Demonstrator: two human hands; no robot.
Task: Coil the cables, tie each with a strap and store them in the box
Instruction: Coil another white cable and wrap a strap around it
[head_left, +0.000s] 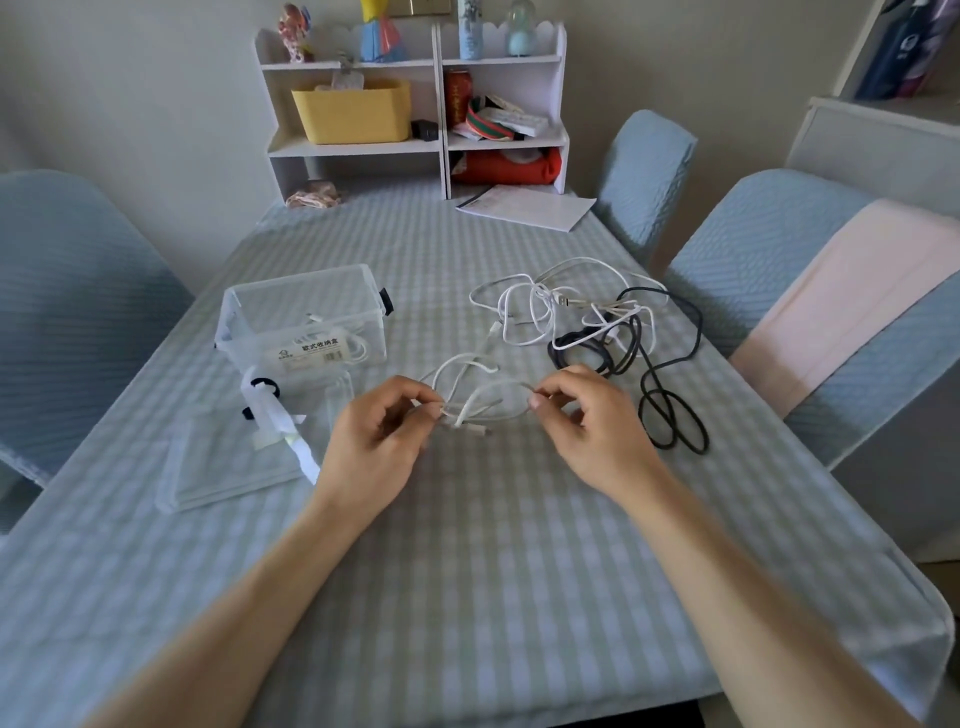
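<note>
Currently both hands pinch the white cable (470, 395): left hand (382, 431) at the crossing, right hand (587, 421) on the loop. Light, limp, springy; judged best held where strands cross.

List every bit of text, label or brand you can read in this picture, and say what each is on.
"欧式收纳盒": sticker on the front of the clear plastic box; the smaller print beneath it is too blurred to read.
Red can on the shelf: gold characters, too blurred to read.
Papers at the far end of the table: printed lines, too small to read.
Dark bag, upper right: a pale logo, unreadable.
</note>
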